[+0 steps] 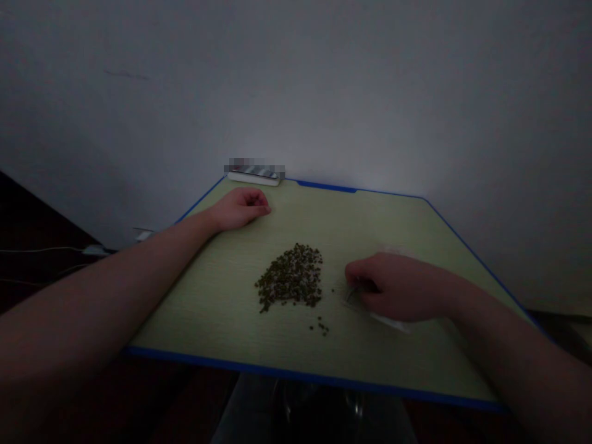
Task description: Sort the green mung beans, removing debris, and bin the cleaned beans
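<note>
The right hand hides most of what seems a translucent plastic sheet, the left forearm and right forearm run out of view, pixelation blurs the white-edged slab, and the dark grains are too small to identify.

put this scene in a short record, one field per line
table: pale top, blue edging
pile: small dark grains, mid-table
strays: a few loose grains nearer the front edge
left hand: beyond the pile, fingers curled
right hand: right of the pile, over a thin pale sheet; grip unclear
far left corner: flat white-edged object, partly pixelated
</note>
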{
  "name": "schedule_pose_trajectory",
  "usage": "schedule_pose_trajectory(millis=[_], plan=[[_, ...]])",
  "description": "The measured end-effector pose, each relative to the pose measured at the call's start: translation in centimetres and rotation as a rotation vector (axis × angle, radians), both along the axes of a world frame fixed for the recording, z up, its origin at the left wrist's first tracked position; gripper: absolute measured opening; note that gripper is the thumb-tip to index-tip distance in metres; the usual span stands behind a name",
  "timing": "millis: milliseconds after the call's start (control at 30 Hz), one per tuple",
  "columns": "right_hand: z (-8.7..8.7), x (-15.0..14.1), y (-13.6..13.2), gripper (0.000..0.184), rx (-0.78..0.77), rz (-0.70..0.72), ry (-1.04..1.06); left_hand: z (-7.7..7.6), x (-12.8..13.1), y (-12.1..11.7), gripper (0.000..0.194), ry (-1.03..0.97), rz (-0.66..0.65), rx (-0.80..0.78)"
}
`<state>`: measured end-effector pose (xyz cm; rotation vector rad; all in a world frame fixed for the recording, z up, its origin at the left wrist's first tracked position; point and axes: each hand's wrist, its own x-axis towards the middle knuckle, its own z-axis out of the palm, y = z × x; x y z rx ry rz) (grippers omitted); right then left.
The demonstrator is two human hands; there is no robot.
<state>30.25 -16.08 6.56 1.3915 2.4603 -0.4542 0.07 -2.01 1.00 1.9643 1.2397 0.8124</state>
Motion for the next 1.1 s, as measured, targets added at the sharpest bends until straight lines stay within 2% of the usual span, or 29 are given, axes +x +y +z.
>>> schedule_pose_trajectory(millis=[333,567,700,900,1100], plan=[[-0.2,-1.6,-1.7,0.013,0.088,-0.131,0.025,0.0,-0.1,0.0,0.02,0.0,-0.007,-0.009],[0.0,-1.0,-1.4,0.013,0.074,-0.162,-0.037,-0.1,-0.1,0.1,0.017,-0.008,-0.006,-0.015],[-0.1,-0.6,-0.9,0.015,0.107,-0.156,-0.063,-0.2,-0.1,0.2,0.016,-0.012,-0.007,-0.01],[-0.7,-0.8,-0.1,0.018,0.165,-0.123,0.031,-0.1,-0.1,0.1,0.019,-0.002,-0.007,-0.002],[-0.4,-1.2,-0.7,0.015,0.12,-0.044,0.08,0.1,0.0,-0.1,0.02,-0.012,-0.003,-0.016]])
